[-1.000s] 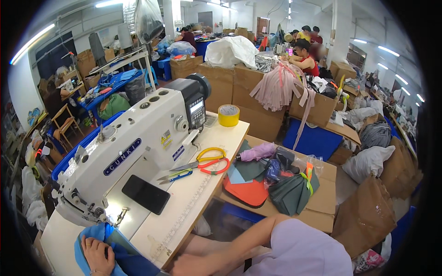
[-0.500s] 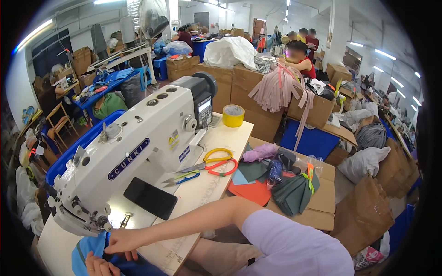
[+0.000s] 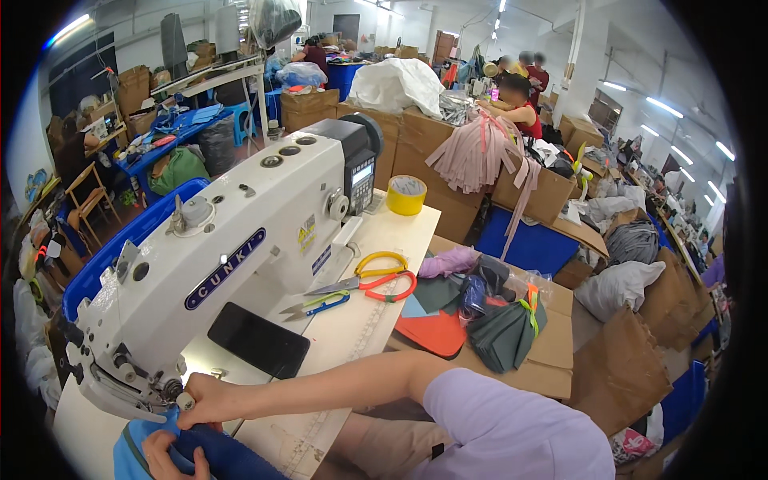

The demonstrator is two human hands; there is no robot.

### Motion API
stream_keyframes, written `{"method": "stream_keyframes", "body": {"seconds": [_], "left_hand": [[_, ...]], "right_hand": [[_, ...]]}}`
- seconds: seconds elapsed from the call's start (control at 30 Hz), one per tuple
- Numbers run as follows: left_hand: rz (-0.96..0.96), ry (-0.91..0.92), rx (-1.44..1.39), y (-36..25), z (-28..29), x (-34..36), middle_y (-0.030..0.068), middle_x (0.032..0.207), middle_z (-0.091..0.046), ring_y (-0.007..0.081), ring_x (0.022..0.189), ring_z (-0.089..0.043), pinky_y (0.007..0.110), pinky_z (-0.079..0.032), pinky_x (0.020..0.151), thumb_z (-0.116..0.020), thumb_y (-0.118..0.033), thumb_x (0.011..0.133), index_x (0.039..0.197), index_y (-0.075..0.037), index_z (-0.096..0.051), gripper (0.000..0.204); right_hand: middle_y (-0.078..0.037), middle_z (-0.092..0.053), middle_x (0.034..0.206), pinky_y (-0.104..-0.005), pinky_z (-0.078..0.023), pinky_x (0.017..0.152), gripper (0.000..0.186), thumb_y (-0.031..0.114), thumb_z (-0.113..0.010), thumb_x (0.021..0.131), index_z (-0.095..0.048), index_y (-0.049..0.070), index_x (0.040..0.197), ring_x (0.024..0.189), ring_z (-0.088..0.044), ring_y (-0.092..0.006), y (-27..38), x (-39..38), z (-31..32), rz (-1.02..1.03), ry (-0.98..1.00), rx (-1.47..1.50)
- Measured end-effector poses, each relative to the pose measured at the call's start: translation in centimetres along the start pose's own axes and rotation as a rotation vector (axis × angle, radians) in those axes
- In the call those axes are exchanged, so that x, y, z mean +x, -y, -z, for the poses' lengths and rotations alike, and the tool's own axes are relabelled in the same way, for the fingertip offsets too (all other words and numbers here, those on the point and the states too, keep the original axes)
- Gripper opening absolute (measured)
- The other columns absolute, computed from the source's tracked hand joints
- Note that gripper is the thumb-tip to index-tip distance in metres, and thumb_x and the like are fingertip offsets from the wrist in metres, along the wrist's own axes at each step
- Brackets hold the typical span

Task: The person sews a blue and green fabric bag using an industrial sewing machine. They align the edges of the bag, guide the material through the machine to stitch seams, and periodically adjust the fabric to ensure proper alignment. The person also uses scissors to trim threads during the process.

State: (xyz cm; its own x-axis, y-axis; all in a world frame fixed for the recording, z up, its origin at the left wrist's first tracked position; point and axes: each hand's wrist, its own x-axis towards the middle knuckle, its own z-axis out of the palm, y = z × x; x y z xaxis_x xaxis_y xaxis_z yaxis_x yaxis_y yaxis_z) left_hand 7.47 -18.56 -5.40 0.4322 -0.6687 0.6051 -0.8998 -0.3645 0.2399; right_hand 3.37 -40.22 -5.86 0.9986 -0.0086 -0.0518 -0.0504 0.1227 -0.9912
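Note:
A white sewing machine point(image 3: 232, 232) takes up the left side, its needle end low at the left edge of the table. Under that end lies light blue fabric point(image 3: 130, 450) with a dark edge strip, joined by a dark blue piece point(image 3: 220, 452). My right hand point(image 3: 206, 402) is closed at the needle end, its fingertips pinching the blue fabric right beside the presser area. Just below it, my left hand point(image 3: 164, 456) curls its fingers round the fabric, partly cut off by the lower rim. The needle itself is hidden.
On the machine table lie a black phone point(image 3: 258, 340), red-and-yellow scissors point(image 3: 372, 282), blue-green thread snips point(image 3: 318, 306) and a yellow tape roll point(image 3: 406, 195). Right of it, cardboard point(image 3: 552, 340) carries dark green cut pieces point(image 3: 506, 330) and red ones point(image 3: 432, 330). Other people work far back.
My right hand has risen closer to the needle end. The left hand has shifted with the fabric, and more of the dark blue piece now shows. The whole view has shifted slightly.

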Motion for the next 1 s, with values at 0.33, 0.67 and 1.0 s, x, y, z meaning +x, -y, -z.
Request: {"method": "stream_keyframes", "body": {"seconds": [0.33, 0.67, 1.0], "left_hand": [[0.101, 0.117, -0.193, 1.4, -0.1, -0.4, 0.0199, 0.103, -0.067, 0.0362, 0.093, -0.064, 0.043, -0.051, 0.086, -0.08, -0.012, 0.086, 0.109, 0.003, -0.068, 0.03], [0.353, 0.1, -0.592, 3.5, -0.5, -2.3, 0.0118, 0.077, -0.051, 0.0252, 0.077, -0.053, 0.038, -0.045, 0.077, -0.065, -0.011, 0.088, 0.077, -0.001, -0.056, 0.017], [0.203, 0.25, -0.732, 2.9, 0.4, -0.5, 0.0081, 0.079, -0.058, 0.0271, 0.084, -0.054, 0.038, -0.043, 0.083, -0.059, -0.022, 0.103, 0.087, -0.003, -0.061, 0.025]], "right_hand": [[-0.003, -0.058, 0.056, -0.0256, -0.044, 0.043, 0.03, 0.024, -0.078, 0.083, -0.065, -0.001, 0.072, 0.047, -0.057, -0.0101, -0.6, -0.6, -0.8, 0.061, 0.05, 0.067], [-0.003, -0.064, 0.068, -0.0259, -0.046, 0.054, 0.024, 0.018, -0.077, 0.083, -0.07, -0.004, 0.087, 0.061, -0.056, -0.006, -0.5, -1.1, -1.4, 0.119, 0.14, -0.044], [-0.006, -0.074, 0.1, -0.0222, -0.057, 0.082, 0.037, 0.007, -0.079, 0.091, -0.068, 0.001, 0.126, 0.091, -0.069, -0.0082, -0.6, -2.6, -0.9, -0.071, -0.023, -0.051]]}}
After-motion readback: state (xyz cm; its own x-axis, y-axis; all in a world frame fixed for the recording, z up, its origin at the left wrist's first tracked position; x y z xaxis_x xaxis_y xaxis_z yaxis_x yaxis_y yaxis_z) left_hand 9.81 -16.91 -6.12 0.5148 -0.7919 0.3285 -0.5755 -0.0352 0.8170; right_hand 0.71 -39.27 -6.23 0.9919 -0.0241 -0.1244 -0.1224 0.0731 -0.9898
